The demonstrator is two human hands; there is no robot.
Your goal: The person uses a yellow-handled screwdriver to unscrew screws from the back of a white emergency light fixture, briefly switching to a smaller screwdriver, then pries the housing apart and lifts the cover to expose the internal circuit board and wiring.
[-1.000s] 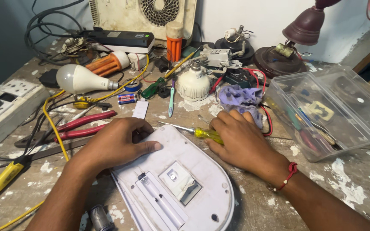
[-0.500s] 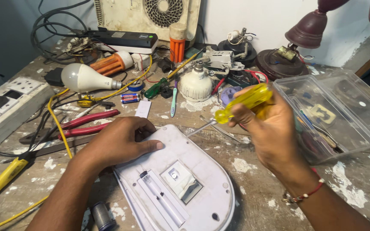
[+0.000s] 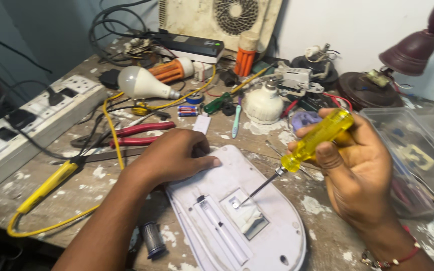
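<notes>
1. Right hand [image 3: 360, 175] is closed around a yellow-handled screwdriver [image 3: 307, 145]; its tip rests on a screw in the white oval casing [image 3: 257, 221] at the workbench's [image 3: 76, 185] near edge.
2. Left hand [image 3: 172, 155] lies flat, fingers spread, pressing the casing's far end.
3. Red pliers [image 3: 136, 134], a bulb [image 3: 141, 84] and a power strip [image 3: 31, 125] lie left; a clear plastic box [image 3: 418, 150] sits right.

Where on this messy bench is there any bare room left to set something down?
One bare patch of bench lies near the front edge, between the white device and the right hand. A narrower strip runs between the power strip and the left hand. Behind, bulbs, pliers and wires crowd the back wall.
</notes>
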